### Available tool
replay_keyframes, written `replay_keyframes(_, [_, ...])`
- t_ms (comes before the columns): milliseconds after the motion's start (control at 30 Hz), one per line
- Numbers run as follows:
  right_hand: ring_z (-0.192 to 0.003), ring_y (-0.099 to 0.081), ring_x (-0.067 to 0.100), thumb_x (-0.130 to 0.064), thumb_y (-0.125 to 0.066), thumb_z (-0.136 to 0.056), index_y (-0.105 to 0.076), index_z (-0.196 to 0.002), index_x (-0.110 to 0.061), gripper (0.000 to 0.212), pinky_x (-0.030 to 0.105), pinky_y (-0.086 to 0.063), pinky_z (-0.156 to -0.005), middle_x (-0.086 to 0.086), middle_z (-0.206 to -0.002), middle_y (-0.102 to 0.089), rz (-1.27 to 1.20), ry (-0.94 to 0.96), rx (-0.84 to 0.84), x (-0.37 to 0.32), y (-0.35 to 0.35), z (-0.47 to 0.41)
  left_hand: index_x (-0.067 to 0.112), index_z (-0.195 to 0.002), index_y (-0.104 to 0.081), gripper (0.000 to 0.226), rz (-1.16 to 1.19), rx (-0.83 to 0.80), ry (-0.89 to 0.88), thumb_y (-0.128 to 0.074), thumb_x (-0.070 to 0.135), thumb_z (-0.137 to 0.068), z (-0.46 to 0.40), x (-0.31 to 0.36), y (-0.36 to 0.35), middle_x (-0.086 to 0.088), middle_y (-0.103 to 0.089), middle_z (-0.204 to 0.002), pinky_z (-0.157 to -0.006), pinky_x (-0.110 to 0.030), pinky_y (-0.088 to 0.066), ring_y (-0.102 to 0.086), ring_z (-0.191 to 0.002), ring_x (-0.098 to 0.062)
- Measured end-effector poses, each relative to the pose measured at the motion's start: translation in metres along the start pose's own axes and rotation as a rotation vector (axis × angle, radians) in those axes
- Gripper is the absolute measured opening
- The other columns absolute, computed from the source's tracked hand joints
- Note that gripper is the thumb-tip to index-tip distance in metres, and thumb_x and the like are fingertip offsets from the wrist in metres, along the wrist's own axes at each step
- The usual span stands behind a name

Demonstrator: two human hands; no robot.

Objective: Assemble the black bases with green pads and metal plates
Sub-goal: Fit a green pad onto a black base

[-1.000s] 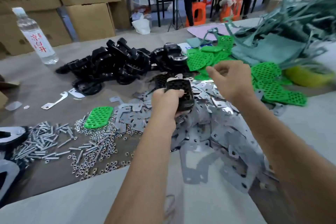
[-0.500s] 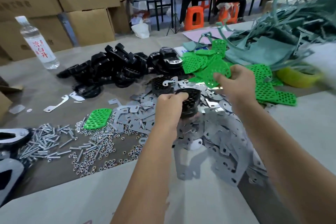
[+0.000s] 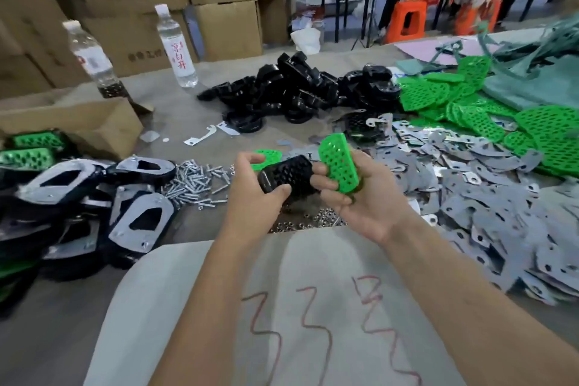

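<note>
**Base and pad held side by side over the table**

The left hand (image 3: 255,197) grips a black base (image 3: 286,177) with thumb and fingers curled round its near-left end. The base's perforated face is turned up toward the camera, and its long axis runs from lower left to upper right, tilted slightly upward at the far end. The right hand (image 3: 360,197) holds a green pad (image 3: 338,164), fingers curled round its lower edge. The pad stands nearly upright on its long axis, leaning a little to the left at the top, its holed face toward the left hand. Pad and base sit just beside each other; whether they touch cannot be told.

Both are held above the table (image 3: 194,110), over scattered nuts (image 3: 313,222). Screws (image 3: 194,180) lie to the left, metal plates (image 3: 470,197) spread to the right, and a heap of black bases (image 3: 291,88) sits farther back.
</note>
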State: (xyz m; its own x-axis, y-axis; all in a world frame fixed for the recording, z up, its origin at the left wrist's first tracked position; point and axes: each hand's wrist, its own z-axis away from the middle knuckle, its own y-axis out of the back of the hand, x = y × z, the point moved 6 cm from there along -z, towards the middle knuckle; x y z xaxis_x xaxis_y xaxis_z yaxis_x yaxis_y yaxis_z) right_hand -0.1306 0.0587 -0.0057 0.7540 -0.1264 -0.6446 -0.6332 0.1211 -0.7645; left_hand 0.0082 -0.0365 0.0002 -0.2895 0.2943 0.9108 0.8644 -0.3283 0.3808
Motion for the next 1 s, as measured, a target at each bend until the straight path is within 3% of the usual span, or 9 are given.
replay_keyframes(33, [-0.067,-0.043,0.013,-0.018,-0.057,-0.099,-0.052,-0.096,-0.014,0.008,0.016,-0.035,-0.044,0.011,-0.09,-0.053,0.133,0.065,0.048,-0.001,0.005,-0.002,0.025,-0.115,-0.053,0.044,0.046,0.004,-0.004,-0.078,0.005,-0.085,0.002,-0.002,0.003,-0.002,-0.063,-0.104,-0.076,-0.021,-0.045,-0.059,-0.091,-0.006])
replay_keyframes(100, [-0.074,-0.063,0.026,-0.005,-0.065,-0.094,-0.058,-0.101,-0.017,0.016,0.023,-0.047,-0.051,0.015,-0.099,-0.069,0.431,0.219,0.138,-0.008,0.011,-0.001,0.027,-0.106,-0.059,0.035,0.14,0.024,-0.001,-0.073,0.001,-0.089,0.003,-0.003,0.004,-0.008,-0.066,-0.105,-0.085,-0.033,-0.053,-0.061,-0.092,-0.016])
replay_keyframes(167, [-0.091,-0.073,0.033,-0.007,-0.075,-0.085,-0.066,-0.105,-0.021,0.026,0.033,-0.058,-0.063,0.014,-0.106,-0.076,0.56,0.311,0.179,-0.013,0.013,0.0,0.028,-0.101,-0.062,0.032,0.206,0.035,-0.005,-0.068,-0.002,-0.092,0.002,-0.001,0.003,-0.01,-0.07,-0.112,-0.096,-0.048,-0.054,-0.065,-0.102,-0.026])
replay_keyframes(267, [-0.092,-0.074,0.026,-0.013,-0.078,-0.081,-0.076,-0.095,-0.029,0.022,0.033,-0.06,-0.071,0.009,-0.099,-0.078,0.623,0.378,0.199,-0.015,0.011,0.002,0.027,-0.1,-0.066,0.028,0.273,0.031,0.029,-0.063,0.0,-0.097,-0.002,-0.001,-0.001,-0.012,-0.071,-0.115,-0.098,-0.053,-0.055,-0.068,-0.108,-0.031])
replay_keyframes(467, [-0.094,-0.075,0.025,-0.023,-0.083,-0.078,-0.078,-0.102,-0.021,0.024,0.03,-0.06,-0.074,0.014,-0.104,-0.078,0.599,0.339,0.139,-0.013,0.009,0.003,0.02,-0.096,-0.071,0.023,0.368,0.069,0.071,-0.055,0.005,-0.102,-0.009,-0.005,-0.004,-0.014,-0.074,-0.112,-0.101,-0.057,-0.052,-0.068,-0.11,-0.034])
replay_keyframes(600, [-0.093,-0.075,0.026,-0.015,-0.075,-0.083,-0.078,-0.104,-0.015,0.021,0.031,-0.061,-0.074,0.015,-0.106,-0.078,0.548,0.324,0.126,-0.012,0.007,0.004,0.024,-0.091,-0.073,0.016,0.412,0.062,0.034,-0.057,0.022,-0.092,-0.008,-0.001,-0.002,-0.014,-0.075,-0.11,-0.098,-0.059,-0.054,-0.068,-0.108,-0.037])
replay_keyframes(767, [-0.101,-0.075,0.032,-0.017,-0.075,-0.082,-0.081,-0.106,-0.019,0.025,0.042,-0.063,-0.087,0.016,-0.111,-0.077,0.549,0.301,0.12,-0.01,0.004,0.004,0.019,-0.095,-0.07,0.025,0.435,0.072,0.03,-0.05,0.009,-0.107,-0.008,-0.004,-0.002,-0.021,-0.072,-0.112,-0.098,-0.067,-0.05,-0.065,-0.111,-0.044])
replay_keyframes(1000, [-0.102,-0.074,0.031,-0.018,-0.074,-0.085,-0.081,-0.108,-0.017,0.024,0.035,-0.061,-0.08,0.017,-0.113,-0.077,0.519,0.294,0.121,-0.012,0.005,0.004,0.018,-0.093,-0.07,0.019,0.459,0.074,0.006,-0.052,0.023,-0.096,-0.006,0.0,-0.003,-0.022,-0.072,-0.112,-0.1,-0.067,-0.05,-0.065,-0.11,-0.044])
